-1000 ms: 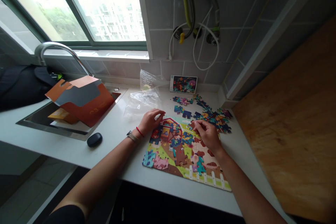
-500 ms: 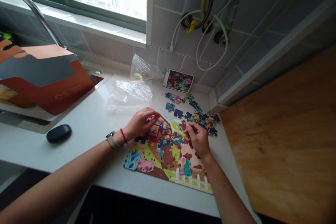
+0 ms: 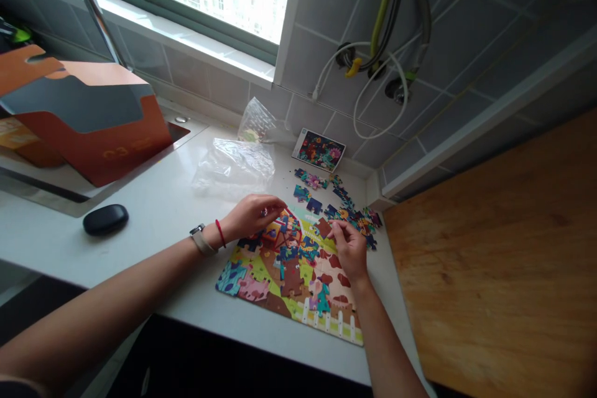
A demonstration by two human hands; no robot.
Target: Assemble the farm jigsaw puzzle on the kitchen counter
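Observation:
A farm jigsaw puzzle (image 3: 273, 305) lies on the counter, with a spotted cow, a pink pig and a white fence. Several loose dark-blue and brown puzzle pieces rest on top of it. My right hand (image 3: 351, 250) pinches a brown puzzle piece (image 3: 323, 227) over the puzzle's upper right part. Over the upper left corner, by the red barn picture, is my left hand (image 3: 254, 216), fingers bent and thumb close to the index finger. Whatever lies between those fingertips is hidden. Beyond the right hand spreads a pile of loose puzzle pieces (image 3: 345, 199).
A picture card (image 3: 319, 149) leans against the tiled wall. Clear plastic bags (image 3: 236, 165) lie behind my left hand. To the left are a black mouse (image 3: 106, 220) and an orange box (image 3: 125, 149) over the sink. A wooden board (image 3: 489, 249) borders the right side.
The camera view has turned slightly, shifting the scene. Both hands keep nearly the same places over the puzzle, and more of the brown piece shows beside my right fingertips.

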